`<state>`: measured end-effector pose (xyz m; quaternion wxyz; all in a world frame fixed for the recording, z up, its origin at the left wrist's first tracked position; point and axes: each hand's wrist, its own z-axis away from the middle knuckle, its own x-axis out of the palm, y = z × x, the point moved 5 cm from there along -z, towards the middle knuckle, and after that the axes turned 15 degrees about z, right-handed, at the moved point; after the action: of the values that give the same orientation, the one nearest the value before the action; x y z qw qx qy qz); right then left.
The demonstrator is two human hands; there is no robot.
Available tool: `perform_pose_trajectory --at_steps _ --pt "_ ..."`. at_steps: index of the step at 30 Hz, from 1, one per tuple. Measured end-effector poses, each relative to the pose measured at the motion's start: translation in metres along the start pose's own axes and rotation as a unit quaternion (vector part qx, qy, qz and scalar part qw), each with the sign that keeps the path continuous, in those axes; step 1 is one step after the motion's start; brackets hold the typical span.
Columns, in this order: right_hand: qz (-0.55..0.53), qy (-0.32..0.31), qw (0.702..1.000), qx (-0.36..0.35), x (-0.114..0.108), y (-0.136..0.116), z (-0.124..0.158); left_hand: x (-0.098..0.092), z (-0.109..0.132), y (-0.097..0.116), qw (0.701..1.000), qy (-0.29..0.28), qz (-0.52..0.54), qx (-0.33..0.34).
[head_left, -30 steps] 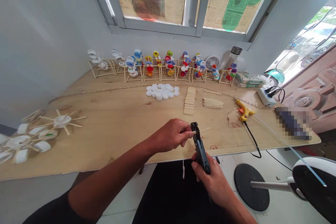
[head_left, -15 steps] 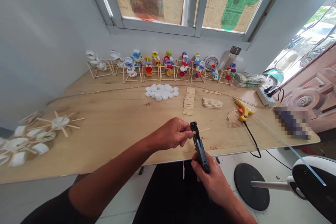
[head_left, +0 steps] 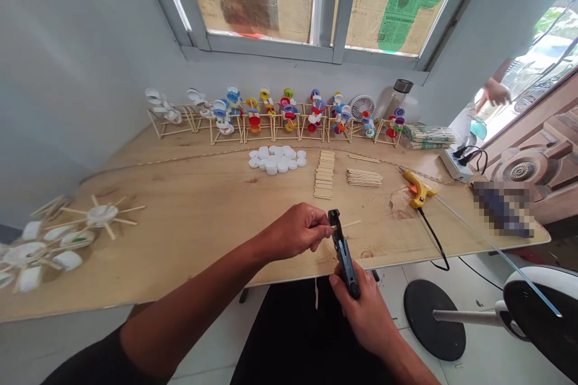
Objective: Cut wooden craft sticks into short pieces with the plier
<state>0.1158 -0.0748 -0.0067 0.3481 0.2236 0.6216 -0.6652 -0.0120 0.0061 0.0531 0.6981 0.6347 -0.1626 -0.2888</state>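
Pinched in the fingers of my left hand (head_left: 304,228) is a thin wooden stick (head_left: 352,224), which runs through the jaws of a dark plier-like cutter and sticks out on the right side. My right hand (head_left: 361,304) is closed round the handles of the cutter (head_left: 345,261), whose head points away from me over the table's front edge. Beyond the hands lie a column of short cut sticks (head_left: 324,175), a bundle of longer sticks (head_left: 364,177) and a cluster of white bottle caps (head_left: 277,159).
Stick frames with coloured cap wheels (head_left: 289,117) line the wall. A yellow glue gun (head_left: 419,189) and power strip (head_left: 456,165) lie right. Cap-and-stick wheels (head_left: 102,215) sit left. Another person's hand (head_left: 497,91) shows by the doorway. A fan base (head_left: 433,319) stands on the floor.
Another person's hand and arm have come into view by the doorway at the upper right. My hands, the stick and the cutter stay almost as they were; the view has shifted slightly.
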Motion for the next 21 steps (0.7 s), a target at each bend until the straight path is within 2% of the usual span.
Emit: perform_pose_trajectory --at_steps 15,21 --pt "0.003 0.041 0.999 -0.007 0.0001 -0.0005 -0.0035 -0.0018 -0.0010 0.0034 0.995 0.021 -0.089 0.035" --pt "0.013 0.047 0.999 -0.004 0.0009 0.0009 -0.0039 -0.0009 -0.0017 0.0042 0.995 0.028 -0.089 0.047"
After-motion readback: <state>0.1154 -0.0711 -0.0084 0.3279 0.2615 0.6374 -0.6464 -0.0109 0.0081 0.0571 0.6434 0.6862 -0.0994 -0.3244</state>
